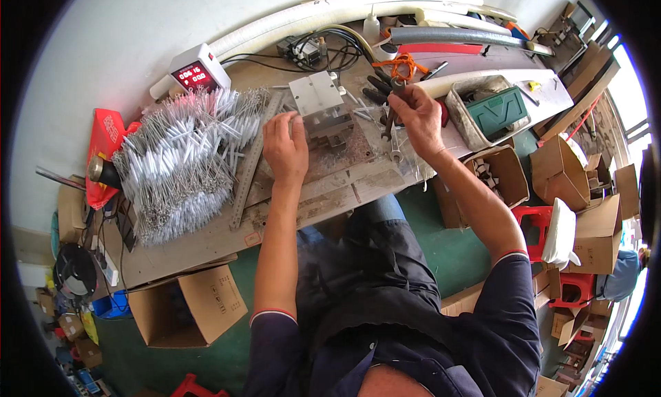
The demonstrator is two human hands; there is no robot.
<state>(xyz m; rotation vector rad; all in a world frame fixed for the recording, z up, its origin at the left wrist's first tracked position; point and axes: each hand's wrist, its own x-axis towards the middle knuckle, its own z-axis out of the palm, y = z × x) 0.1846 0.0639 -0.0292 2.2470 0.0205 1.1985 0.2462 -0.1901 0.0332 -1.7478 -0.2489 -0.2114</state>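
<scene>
With the metal block (318, 102) on the table (206, 238) as our landmark, our left hand (285, 148) rests flat just below it, fingers spread and empty, while our right hand (418, 115), off to its right, pinches a thin metal piece (390, 125) hanging lengthwise downward.

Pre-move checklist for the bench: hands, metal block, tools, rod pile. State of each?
1. Left hand flat on the bench by the metal block, holding nothing: ok.
2. Right hand among the pliers, fingers curled; whether it grips one: cannot tell.
3. Metal block sits upright on the bench, nothing lying on top: ok.
4. Rod pile heaped left of the left hand, apart from it: ok.
5. Bench around the block littered with grit and loose wrenches: not ok.
6. Timer box lit: ok.
</scene>
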